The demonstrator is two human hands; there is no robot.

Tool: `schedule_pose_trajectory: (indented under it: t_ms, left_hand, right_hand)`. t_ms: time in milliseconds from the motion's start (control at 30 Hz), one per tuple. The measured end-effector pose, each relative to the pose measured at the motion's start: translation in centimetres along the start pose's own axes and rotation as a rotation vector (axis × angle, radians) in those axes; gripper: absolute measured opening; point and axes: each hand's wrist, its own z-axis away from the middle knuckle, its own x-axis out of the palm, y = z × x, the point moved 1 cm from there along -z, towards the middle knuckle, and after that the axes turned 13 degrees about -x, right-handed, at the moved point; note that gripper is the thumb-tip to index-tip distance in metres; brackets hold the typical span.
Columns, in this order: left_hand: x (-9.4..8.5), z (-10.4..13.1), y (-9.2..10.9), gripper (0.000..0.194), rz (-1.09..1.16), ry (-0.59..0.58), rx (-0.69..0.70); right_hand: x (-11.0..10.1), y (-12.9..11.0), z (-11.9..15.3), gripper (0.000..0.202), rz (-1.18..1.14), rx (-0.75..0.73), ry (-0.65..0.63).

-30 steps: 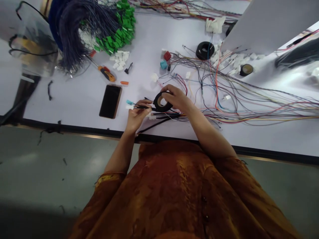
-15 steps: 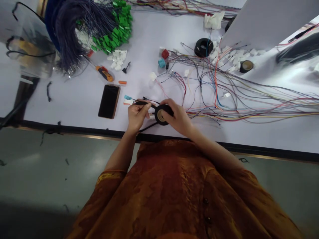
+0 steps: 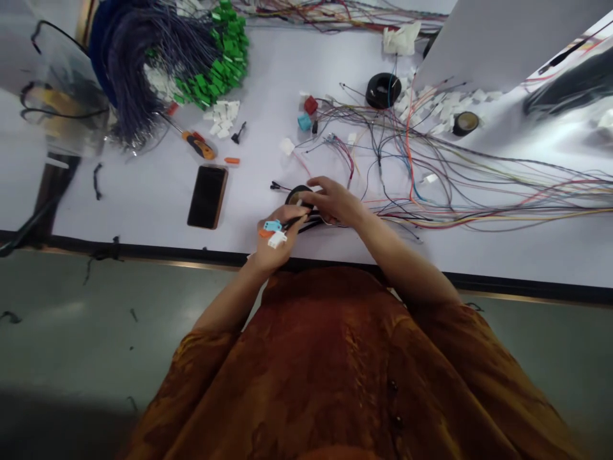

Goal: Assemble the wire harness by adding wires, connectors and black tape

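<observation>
My left hand (image 3: pixel 275 254) is closed around a black-wrapped wire bundle (image 3: pixel 317 222), close to the table's front edge. A light-blue connector (image 3: pixel 272 225) and a white connector (image 3: pixel 277 239) stick out over the back of that hand, with an orange piece beside them. My right hand (image 3: pixel 338 203) grips a roll of black tape (image 3: pixel 297 190), fingers over its top, just beyond the bundle. The two hands nearly meet, and their fingertips partly hide the roll and the wires. A thin lead with small black ends (image 3: pixel 278 186) pokes out left of the roll.
A phone (image 3: pixel 207 197), an orange-handled screwdriver (image 3: pixel 201 146) and a small orange piece (image 3: pixel 232 160) lie to the left. Behind them is a wire coil with green connectors (image 3: pixel 225 67). Loose wires (image 3: pixel 460 185) spread right, near another black tape roll (image 3: pixel 383 90).
The connector end of the bundle has swung toward me and now lies over my left hand. The tape roll has moved left and away from me, with my right hand on it.
</observation>
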Motion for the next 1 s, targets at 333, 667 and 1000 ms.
schedule_pose_trajectory:
  t_ms: [333,667,1000]
  left_hand:
    - [0.0,-2.0,0.4,0.026,0.049,0.196,0.053]
    - [0.4,-0.8,-0.2,0.018,-0.104,0.125,0.294]
    - [1.5,-4.5,-1.8,0.035,-0.061,-0.078,0.066]
  right_hand:
    - [2.4,3.5,8.9,0.05,0.35,-0.504,0.107]
    - [0.1,2.3,0.4,0.032,-0.377,0.064,0.276]
    - [-1.7,4.7,4.8,0.043,-0.271,-0.113,0.386]
